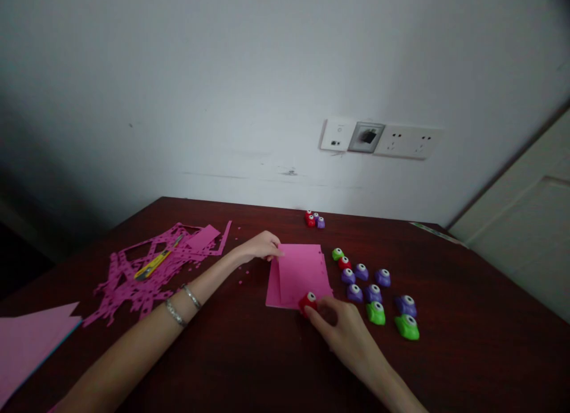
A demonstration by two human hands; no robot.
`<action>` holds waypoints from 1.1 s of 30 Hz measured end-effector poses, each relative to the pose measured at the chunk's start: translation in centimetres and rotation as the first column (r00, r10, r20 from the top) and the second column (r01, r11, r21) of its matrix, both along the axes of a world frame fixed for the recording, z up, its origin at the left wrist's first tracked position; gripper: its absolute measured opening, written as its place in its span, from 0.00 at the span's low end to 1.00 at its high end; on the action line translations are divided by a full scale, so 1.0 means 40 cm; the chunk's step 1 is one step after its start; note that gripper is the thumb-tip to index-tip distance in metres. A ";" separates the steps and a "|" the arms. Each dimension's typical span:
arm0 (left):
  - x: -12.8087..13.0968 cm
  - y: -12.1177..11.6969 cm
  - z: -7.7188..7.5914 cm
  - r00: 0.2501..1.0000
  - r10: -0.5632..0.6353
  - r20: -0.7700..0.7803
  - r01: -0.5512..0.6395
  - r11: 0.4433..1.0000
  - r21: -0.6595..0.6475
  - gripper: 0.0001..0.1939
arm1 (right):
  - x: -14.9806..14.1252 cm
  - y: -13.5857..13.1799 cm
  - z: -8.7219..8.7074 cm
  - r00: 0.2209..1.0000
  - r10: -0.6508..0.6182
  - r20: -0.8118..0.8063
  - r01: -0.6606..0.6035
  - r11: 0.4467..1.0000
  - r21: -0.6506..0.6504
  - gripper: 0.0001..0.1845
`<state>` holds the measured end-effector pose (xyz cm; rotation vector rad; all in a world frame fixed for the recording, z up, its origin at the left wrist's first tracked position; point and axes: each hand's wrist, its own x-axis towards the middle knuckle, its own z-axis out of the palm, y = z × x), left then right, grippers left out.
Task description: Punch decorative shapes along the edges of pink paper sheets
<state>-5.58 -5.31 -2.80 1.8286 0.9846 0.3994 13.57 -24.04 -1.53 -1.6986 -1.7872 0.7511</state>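
Note:
A pink sheet of paper (300, 270) lies on top of other pink paper on the dark table. Its right border shows small punched marks. My left hand (262, 245), with two silver bracelets on the forearm, pinches the sheet's upper left edge. At the sheet's lower edge, my right hand (341, 324) grips a small red craft punch (308, 302) between thumb and fingers. Right of the paper stand several more punches: purple ones (373, 293), green ones (376, 313) and a red one (344, 263).
Pink paper scraps (127, 276) are heaped at the left, with a yellow utility knife (158, 263) on them. Large pink sheets (31, 341) lie at the near left. A few red and purple punches (315, 220) stand by the wall, below sockets (383, 139).

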 end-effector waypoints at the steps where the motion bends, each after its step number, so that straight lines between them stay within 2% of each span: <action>1: 0.000 -0.003 0.003 1.000 0.013 0.018 -0.012 1.000 -0.020 0.08 | 0.002 0.001 -0.001 1.000 -0.009 0.013 0.008 1.000 0.023 0.17; 6: -0.001 -0.019 0.026 0.990 0.072 0.124 -0.055 0.990 -0.131 0.08 | 0.017 -0.001 0.003 0.992 -0.058 0.111 0.036 0.981 0.191 0.15; 8: -0.003 -0.022 0.032 0.984 0.101 0.145 -0.075 0.982 -0.171 0.08 | 0.022 -0.003 0.004 0.987 -0.074 0.141 0.042 0.975 0.220 0.15; 14: -0.003 -0.025 0.037 0.971 0.165 0.175 -0.126 0.968 -0.217 0.10 | 0.022 -0.005 0.000 0.978 -0.100 0.181 0.052 0.965 0.256 0.16; 23: 0.006 -0.040 0.047 0.970 0.176 0.169 -0.136 0.965 -0.222 0.08 | 0.023 -0.001 -0.004 0.972 -0.130 0.198 0.066 0.952 0.300 0.17; 33: 0.008 -0.040 0.043 0.972 0.158 0.172 -0.119 0.969 -0.214 0.09 | 0.025 -0.001 -0.007 0.969 -0.137 0.206 0.073 0.954 0.291 0.17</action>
